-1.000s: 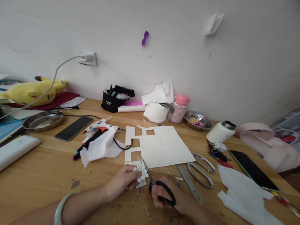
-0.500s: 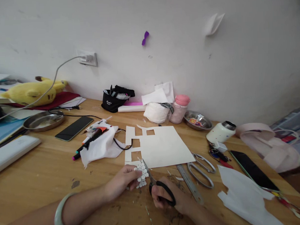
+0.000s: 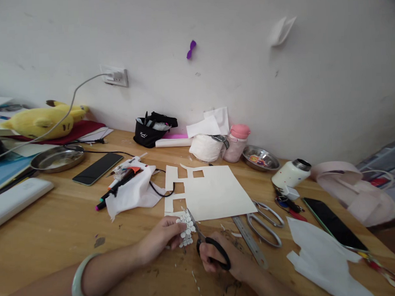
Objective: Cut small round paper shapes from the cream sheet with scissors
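My left hand (image 3: 165, 237) pinches a small white paper cutout (image 3: 187, 230) covered in dark-outlined rounded shapes. A pale bangle circles my left wrist. In my right hand (image 3: 217, 255) are black-handled scissors (image 3: 220, 251), fingers through the loops. Their blades point up and away from me, lying along the cutout's right edge. Just beyond both hands lies a large cream paper sheet (image 3: 215, 192) with rectangular openings cut along its left side. Thin paper scraps (image 3: 195, 279) are scattered on the table below my hands.
Right of the sheet lie a metal ruler (image 3: 251, 243) and grey-handled scissors (image 3: 265, 223). White tissue (image 3: 317, 251) and a phone (image 3: 336, 225) are farther right. Markers (image 3: 117, 189) and crumpled white cloth (image 3: 134, 195) sit left. A cream bottle (image 3: 291, 173) and steel bowl (image 3: 261, 158) stand behind.
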`<state>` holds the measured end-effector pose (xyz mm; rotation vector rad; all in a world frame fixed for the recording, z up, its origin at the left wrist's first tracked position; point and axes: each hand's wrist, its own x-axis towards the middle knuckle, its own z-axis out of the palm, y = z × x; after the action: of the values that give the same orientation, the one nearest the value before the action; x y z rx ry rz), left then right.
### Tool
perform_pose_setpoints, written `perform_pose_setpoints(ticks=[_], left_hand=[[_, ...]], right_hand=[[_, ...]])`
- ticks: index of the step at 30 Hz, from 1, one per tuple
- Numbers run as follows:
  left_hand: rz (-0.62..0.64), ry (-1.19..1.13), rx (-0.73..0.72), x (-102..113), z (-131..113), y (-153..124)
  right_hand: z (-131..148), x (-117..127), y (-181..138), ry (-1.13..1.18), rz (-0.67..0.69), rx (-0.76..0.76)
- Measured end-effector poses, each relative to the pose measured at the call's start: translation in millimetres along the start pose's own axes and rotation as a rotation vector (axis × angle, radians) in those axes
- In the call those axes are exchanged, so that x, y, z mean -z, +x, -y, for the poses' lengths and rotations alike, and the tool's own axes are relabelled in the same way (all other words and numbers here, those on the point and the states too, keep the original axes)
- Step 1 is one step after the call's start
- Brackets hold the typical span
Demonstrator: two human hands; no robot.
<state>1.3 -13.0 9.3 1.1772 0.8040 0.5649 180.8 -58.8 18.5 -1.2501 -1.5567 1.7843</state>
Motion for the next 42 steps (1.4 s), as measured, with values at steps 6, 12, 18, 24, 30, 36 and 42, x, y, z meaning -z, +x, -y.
perform_pose_setpoints(ticks=[6, 12, 18, 24, 30, 36, 42], left_hand=[[-0.017, -0.031, -0.004, 0, 0, 0], [-0.024, -0.038, -0.002, 0, 2, 0], [-0.018, -0.030, -0.011, 1, 2, 0], [-0.025, -0.010, -0.004, 1, 2, 0], [-0.085, -0.063, 0.055, -2, 0, 1], [-0.111, -0.020, 0.048, -1, 2, 2], [0.010, 0.077, -0.008, -3, -2, -1]], right_hand=[[4, -1, -1, -0.020, -0.012, -0.034], [7, -3, -2, -0.010, -0.040, -0.060], [8, -2, -2, -0.012, -0.047, -0.072], [9, -2, -2, -0.015, -0.048, -0.081], [13, -5, -3, 0.037, -0.063, -0.088], [4, -4, -1, 0.071, -0.070, -0.093], [6, -3, -1, 0.076, -0.052, -0.116]])
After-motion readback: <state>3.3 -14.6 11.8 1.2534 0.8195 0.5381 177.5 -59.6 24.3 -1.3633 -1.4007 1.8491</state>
